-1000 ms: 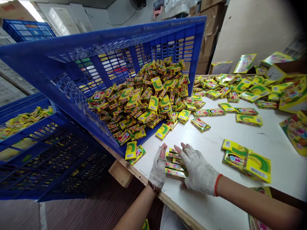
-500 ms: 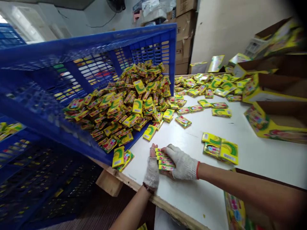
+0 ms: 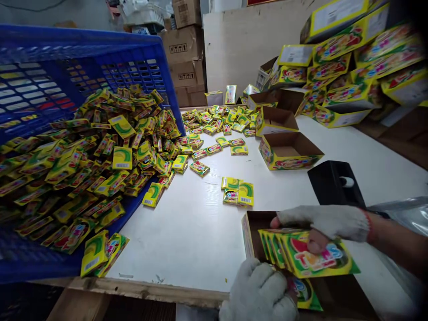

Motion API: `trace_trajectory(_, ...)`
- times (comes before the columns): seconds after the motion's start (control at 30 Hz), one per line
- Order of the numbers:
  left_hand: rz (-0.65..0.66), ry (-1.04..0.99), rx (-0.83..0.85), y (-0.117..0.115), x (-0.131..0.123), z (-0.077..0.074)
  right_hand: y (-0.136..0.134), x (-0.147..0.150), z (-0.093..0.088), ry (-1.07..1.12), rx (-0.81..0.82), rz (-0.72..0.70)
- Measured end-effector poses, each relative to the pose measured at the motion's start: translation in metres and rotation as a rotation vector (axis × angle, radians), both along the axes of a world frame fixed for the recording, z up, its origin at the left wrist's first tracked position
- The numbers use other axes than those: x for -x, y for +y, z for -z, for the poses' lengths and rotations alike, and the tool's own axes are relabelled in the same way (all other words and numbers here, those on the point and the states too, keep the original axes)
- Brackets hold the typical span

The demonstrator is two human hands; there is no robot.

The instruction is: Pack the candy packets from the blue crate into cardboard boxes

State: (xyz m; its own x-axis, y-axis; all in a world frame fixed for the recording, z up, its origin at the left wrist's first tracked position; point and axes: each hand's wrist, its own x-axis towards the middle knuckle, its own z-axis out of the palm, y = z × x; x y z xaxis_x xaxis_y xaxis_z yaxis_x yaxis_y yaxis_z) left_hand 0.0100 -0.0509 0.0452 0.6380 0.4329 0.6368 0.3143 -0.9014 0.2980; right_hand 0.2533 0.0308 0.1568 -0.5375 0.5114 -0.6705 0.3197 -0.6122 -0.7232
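My right hand, in a white fingerless glove, grips a fanned row of small yellow-green candy boxes with a watermelon print. It holds them inside and above an open cardboard display box at the lower right. My left hand, gloved too, is curled over the near left side of that display box, which it hides. Beside its thumb another candy box lies in the display box. A small group of candy boxes lies flat on the white table just behind.
A tipped blue crate on the left spills a heap of candy boxes onto the table. Open display boxes stand at the back, with filled-looking stacked ones at right. A black object lies behind my right hand.
Both hands have moved right from the table's front edge to the display box, bringing the row of candy boxes along. My left hand has left the row. The view has swung right.
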Motion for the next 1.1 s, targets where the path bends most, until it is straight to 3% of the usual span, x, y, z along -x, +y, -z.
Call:
trace_trajectory(0.1,-0.05,-0.076,-0.111,-0.008,-0.01,0.027,0.009,0.009,0.045,0.003,0.019,-0.084)
trace_trajectory(0.17,-0.076,-0.155,-0.16,-0.01,-0.007,0.028,0.021,0.019,0.059,0.002,-0.049,-0.172)
trace_trajectory(0.3,-0.065,-0.165,-0.197,-0.006,0.005,0.008,0.028,0.031,0.056,-0.195,-0.365,-0.476)
trace_trajectory(0.37,-0.015,-0.097,-0.196,-0.004,0.01,-0.001,0.018,0.036,0.051,-0.317,-0.505,-0.502)
trace_trajectory(0.47,0.082,-0.096,-0.151,0.0,0.021,-0.007,-0.005,0.045,0.05,-0.442,-0.616,-0.392)
trace_trajectory(0.53,0.132,-0.136,-0.021,0.007,0.03,-0.011,-0.017,0.053,0.053,-0.572,-0.692,-0.324)
trace_trajectory(0.6,0.056,-0.172,0.165,0.024,0.037,-0.017,-0.024,0.06,0.057,-0.679,-0.824,-0.256)
trace_trajectory(0.7,-0.23,-0.162,0.331,0.074,0.034,-0.022,-0.029,0.065,0.061,-0.706,-0.933,-0.176)
trace_trajectory(0.8,-0.263,-0.017,0.41,0.138,0.012,-0.016,-0.03,0.059,0.058,-0.594,-0.885,-0.066)
trace_trajectory(0.87,-0.171,0.069,0.464,0.172,-0.006,-0.008,-0.028,0.05,0.049,-0.436,-0.874,0.075)
trace_trajectory(0.97,-0.048,0.094,0.541,0.199,-0.024,0.004,-0.012,0.035,0.027,-0.273,-0.888,0.29)
trace_trajectory(1.03,-0.065,0.03,0.59,0.205,-0.028,0.006,0.007,0.025,0.016,-0.291,-0.923,0.402)
trace_trajectory(1.1,-0.156,-0.094,0.643,0.208,-0.028,0.0,0.029,0.019,0.015,-0.36,-0.851,0.482)
